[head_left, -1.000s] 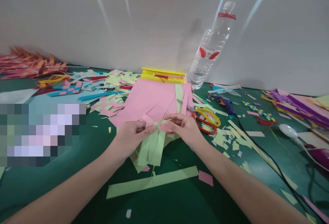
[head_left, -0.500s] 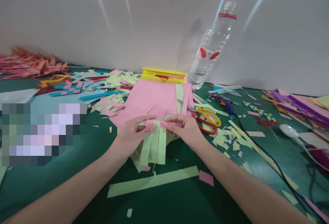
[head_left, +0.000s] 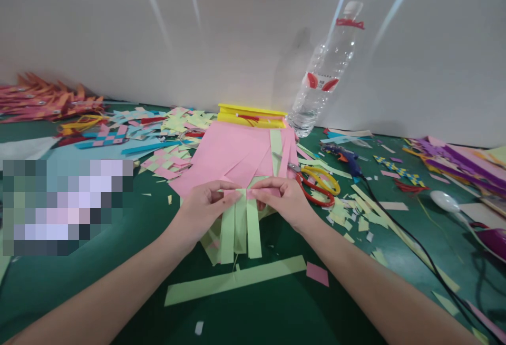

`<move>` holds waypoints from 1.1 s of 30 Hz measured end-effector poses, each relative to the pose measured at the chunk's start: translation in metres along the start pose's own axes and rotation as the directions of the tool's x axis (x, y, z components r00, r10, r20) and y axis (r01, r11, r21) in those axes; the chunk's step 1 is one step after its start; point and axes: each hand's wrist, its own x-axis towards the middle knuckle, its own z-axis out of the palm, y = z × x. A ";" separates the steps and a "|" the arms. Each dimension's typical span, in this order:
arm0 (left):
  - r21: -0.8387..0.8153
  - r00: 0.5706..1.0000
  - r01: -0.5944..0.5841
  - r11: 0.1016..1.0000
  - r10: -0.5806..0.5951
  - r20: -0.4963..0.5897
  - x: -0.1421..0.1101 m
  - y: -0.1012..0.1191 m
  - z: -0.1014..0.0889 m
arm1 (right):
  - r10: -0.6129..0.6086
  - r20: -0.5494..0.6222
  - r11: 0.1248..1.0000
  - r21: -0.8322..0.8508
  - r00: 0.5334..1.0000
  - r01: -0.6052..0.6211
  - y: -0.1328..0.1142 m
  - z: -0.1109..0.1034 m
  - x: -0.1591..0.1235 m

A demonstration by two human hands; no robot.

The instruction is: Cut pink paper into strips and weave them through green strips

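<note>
Between my hands, light green paper strips (head_left: 241, 223) hang down side by side, with a pink paper strip (head_left: 272, 192) running across their tops. My left hand (head_left: 207, 201) pinches the pink strip and the green tops from the left, thumb forward. From the right, my right hand (head_left: 286, 200) pinches the same pink strip, its thumb near the rightmost green strip. The fingers behind the paper are partly hidden. Sheets of pink paper (head_left: 225, 150) lie just beyond my hands. Nearer me, a loose green strip (head_left: 235, 280) rests on the green table beside a small pink piece (head_left: 317, 274).
Scissors with red and yellow handles (head_left: 322, 184) lie right of the pink sheets. Behind them a plastic bottle (head_left: 322, 78) leans on the wall. A blue glue gun (head_left: 346, 157) trails a black cord. Paper scraps (head_left: 185, 120) and a yellow tray (head_left: 253, 115) are at the back.
The hanging green strips have spread slightly apart, the rightmost shifting right. More of the pink strip shows beside my right thumb. Both hands keep nearly the same place.
</note>
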 end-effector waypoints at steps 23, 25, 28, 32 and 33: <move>-0.270 0.991 -0.080 0.960 0.049 -0.121 0.006 -0.010 -0.001 | 0.033 0.109 0.998 -0.049 0.994 -0.028 0.003 0.004 -0.003; -0.296 0.989 -0.093 0.951 0.055 -0.135 0.005 -0.010 0.000 | 0.019 0.155 0.992 -0.127 0.988 0.001 0.002 0.006 -0.006; -0.336 0.988 -0.099 0.937 0.053 -0.143 0.004 -0.009 0.001 | 0.001 0.178 0.980 -0.196 0.984 0.035 0.000 0.008 -0.009; -0.376 0.989 -0.104 0.921 0.058 -0.133 0.005 -0.010 0.003 | -0.062 0.171 0.935 -0.334 0.983 0.117 -0.002 0.009 -0.011; -0.386 0.990 -0.104 0.917 0.058 -0.129 0.005 -0.010 0.003 | -0.079 0.168 0.921 -0.364 0.983 0.136 -0.002 0.010 -0.011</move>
